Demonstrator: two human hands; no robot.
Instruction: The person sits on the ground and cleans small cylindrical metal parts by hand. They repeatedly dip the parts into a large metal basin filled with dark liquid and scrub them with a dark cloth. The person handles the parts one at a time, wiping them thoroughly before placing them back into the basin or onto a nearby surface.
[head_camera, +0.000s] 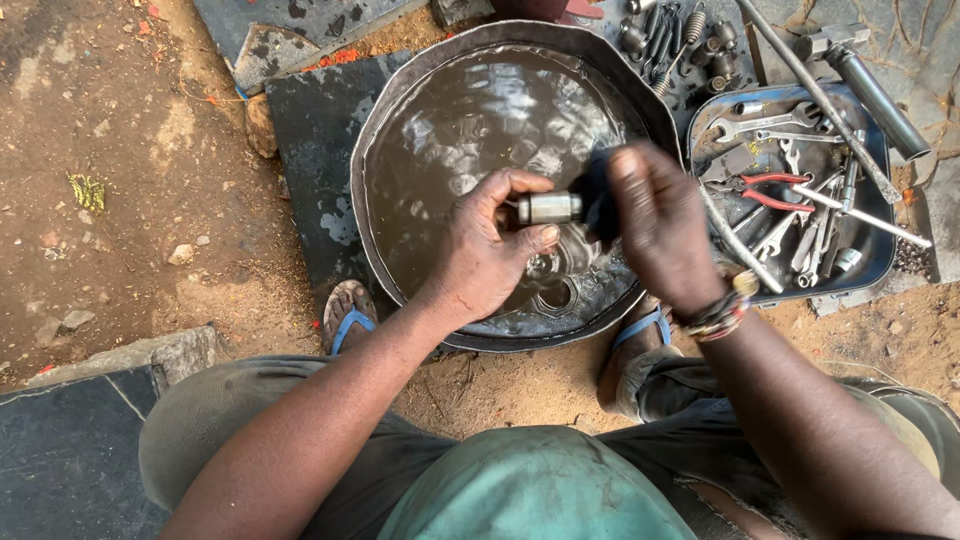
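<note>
— murky liquid fills the round metal basin (400, 90); what's in the blue tray (880, 270)?
— wrenches and red-handled pliers (765, 190).
— and the hands?
— over the basin: left hand (485, 250) pinches a small metal cylinder (549, 208); right hand (655, 225) presses a dark cloth (597, 190) against its end.

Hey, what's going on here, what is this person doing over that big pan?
A person crouches over a wide round metal basin of murky liquid. The left hand holds a small shiny metal cylinder above the liquid, and the right hand presses a dark cloth against its end. To the right, a blue tray holds spanners and red-handled pliers, with springs lying on the ground behind. The feet, in blue-strapped sandals, rest on bare dirt.
</note>
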